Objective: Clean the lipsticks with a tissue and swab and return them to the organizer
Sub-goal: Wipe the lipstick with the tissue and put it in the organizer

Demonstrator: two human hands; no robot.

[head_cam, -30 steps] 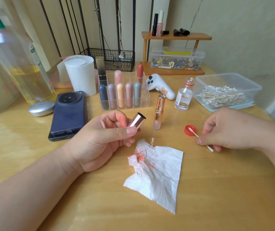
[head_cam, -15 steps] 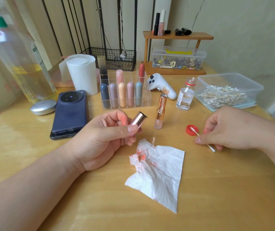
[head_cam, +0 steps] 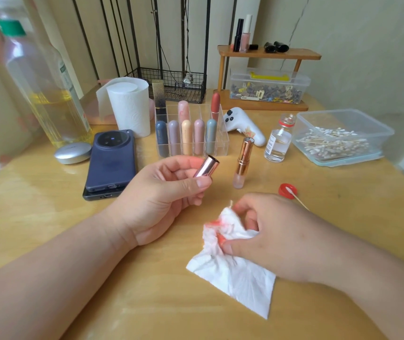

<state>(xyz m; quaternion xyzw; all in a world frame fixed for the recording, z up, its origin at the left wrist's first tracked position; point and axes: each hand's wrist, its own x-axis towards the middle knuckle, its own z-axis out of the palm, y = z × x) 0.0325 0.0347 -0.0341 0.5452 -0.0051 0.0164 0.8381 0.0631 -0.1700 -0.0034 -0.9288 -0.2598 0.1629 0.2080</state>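
Probably home vanity desk (head_cam: 49, 217): lipstick organizer (head_cam: 222, 146), phone (head_cam: 110, 163).

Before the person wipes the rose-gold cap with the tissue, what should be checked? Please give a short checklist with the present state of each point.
1. Left hand holds the rose-gold cap securely: ok, thumb and fingers curl round it.
2. Right hand has the tissue: ok, it pinches the stained corner.
3. Clean tissue area remains: ok, most of it is white.
4. Open lipstick stands safely: ok, upright, apart from both hands.
5. Swab is set aside: ok, its tip rests on the red lid.
6. Inside of the cap is clean: cannot tell, its inside is not visible.
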